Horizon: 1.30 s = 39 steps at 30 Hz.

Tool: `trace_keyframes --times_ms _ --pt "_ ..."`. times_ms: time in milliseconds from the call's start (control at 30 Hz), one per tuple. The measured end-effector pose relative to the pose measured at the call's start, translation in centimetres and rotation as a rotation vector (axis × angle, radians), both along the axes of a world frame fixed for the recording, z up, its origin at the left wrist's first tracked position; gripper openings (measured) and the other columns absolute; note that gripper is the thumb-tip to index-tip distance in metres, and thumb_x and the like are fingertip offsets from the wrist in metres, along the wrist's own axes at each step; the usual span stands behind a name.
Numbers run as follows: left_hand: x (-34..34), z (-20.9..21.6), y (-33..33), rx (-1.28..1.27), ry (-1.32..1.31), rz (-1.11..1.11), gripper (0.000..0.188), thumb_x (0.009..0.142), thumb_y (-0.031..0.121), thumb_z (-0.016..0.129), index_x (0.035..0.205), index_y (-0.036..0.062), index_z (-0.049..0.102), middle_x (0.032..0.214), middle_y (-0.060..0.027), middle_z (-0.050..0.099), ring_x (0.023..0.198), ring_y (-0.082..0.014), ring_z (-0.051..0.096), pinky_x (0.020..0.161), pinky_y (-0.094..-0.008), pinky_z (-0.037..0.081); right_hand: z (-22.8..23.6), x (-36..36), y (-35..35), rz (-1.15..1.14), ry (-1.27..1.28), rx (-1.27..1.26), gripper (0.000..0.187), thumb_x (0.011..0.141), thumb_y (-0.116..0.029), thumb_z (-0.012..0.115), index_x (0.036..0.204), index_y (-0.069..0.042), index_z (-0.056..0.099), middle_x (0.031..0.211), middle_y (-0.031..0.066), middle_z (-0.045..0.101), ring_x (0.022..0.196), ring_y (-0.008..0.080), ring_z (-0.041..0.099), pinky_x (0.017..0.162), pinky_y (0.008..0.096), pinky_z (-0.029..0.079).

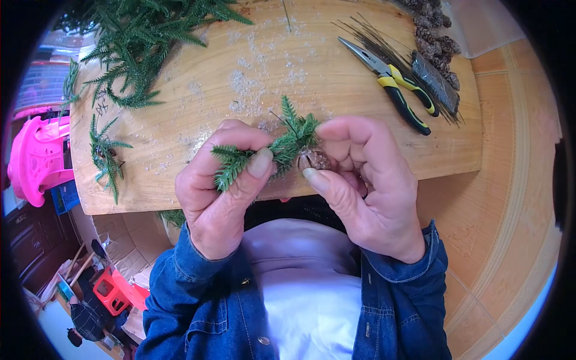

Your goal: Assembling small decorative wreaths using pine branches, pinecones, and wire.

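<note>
Near the table's front edge, my left hand pinches a green artificial pine sprig between thumb and fingers. My right hand is closed on a small brown pine cone, its thumb pressed against the cone's lower side. The cone sits against the sprig's right end, and a thin dark wire stub sticks up beside the needles. Whether cone and sprig are fastened together I cannot tell. Another small sprig, with something dark at its middle, lies on the table to the left.
On the wooden table lie a heap of green pine branches at the back left and scattered clear glittery bits. At the back right are yellow-and-black pliers, dark wires and several pine cones. A pink plastic chair stands left.
</note>
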State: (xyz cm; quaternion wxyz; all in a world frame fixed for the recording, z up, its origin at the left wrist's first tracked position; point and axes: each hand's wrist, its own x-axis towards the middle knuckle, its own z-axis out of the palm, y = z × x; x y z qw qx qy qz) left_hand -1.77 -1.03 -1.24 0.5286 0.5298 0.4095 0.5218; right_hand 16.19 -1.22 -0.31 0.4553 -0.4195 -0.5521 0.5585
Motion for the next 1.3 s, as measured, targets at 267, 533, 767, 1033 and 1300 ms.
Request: trace_keyframes --times_ms 267,533,767,1033,1300 --pt "-0.4 0.1 0.3 0.017 -0.021 -0.062 0.010 0.090 0.004 0.058 0.096 -0.0028 0.059 0.085 -0.0046 0.054 0.080 -0.0116 0.050 0.073 -0.0239 0.039 1.1 1.7 1.1 0.247 -0.046 -0.149 0.044 0.088 -0.003 0.063 0.126 0.006 0.044 0.093 0.0052 0.059 0.081 0.0056 0.055 0.069 0.0167 0.044" --pt "0.6 2.1 -0.5 -0.346 -0.157 -0.003 0.020 0.094 0.008 0.052 0.110 -0.0039 0.058 0.099 -0.0062 0.061 0.091 -0.0120 0.056 0.080 -0.0251 0.045 0.5 1.5 0.9 0.201 -0.132 -0.037 0.043 0.088 -0.003 0.063 0.125 0.006 0.044 0.092 0.0045 0.059 0.080 0.0054 0.055 0.069 0.0172 0.044" --pt "1.7 2.1 -0.7 -0.345 -0.159 0.050 0.025 0.094 0.008 0.052 0.115 -0.0036 0.055 0.107 -0.0075 0.059 0.093 -0.0123 0.057 0.075 -0.0238 0.050 0.2 1.5 0.5 0.173 -0.144 -0.010 0.041 0.088 0.000 0.062 0.124 0.006 0.045 0.091 0.0045 0.058 0.080 0.0062 0.055 0.069 0.0178 0.044" --pt "1.6 0.2 0.2 0.123 0.086 0.005 0.021 0.086 0.002 0.063 0.106 -0.0019 0.059 0.095 -0.0079 0.057 0.084 -0.0142 0.054 0.077 -0.0242 0.043 0.3 1.2 -0.4 0.126 -0.084 -0.007 0.039 0.087 0.002 0.062 0.122 0.007 0.046 0.087 0.0020 0.054 0.073 0.0038 0.050 0.062 0.0147 0.039" --pt "1.9 -0.1 -0.6 0.097 0.130 0.081 0.019 0.082 -0.003 0.066 0.100 -0.0030 0.059 0.087 -0.0069 0.057 0.077 -0.0142 0.052 0.070 -0.0245 0.042 0.4 0.8 -0.7 0.105 -0.087 0.000 0.039 0.085 0.002 0.064 0.120 0.007 0.046 0.086 0.0006 0.052 0.070 0.0024 0.046 0.059 0.0141 0.035"
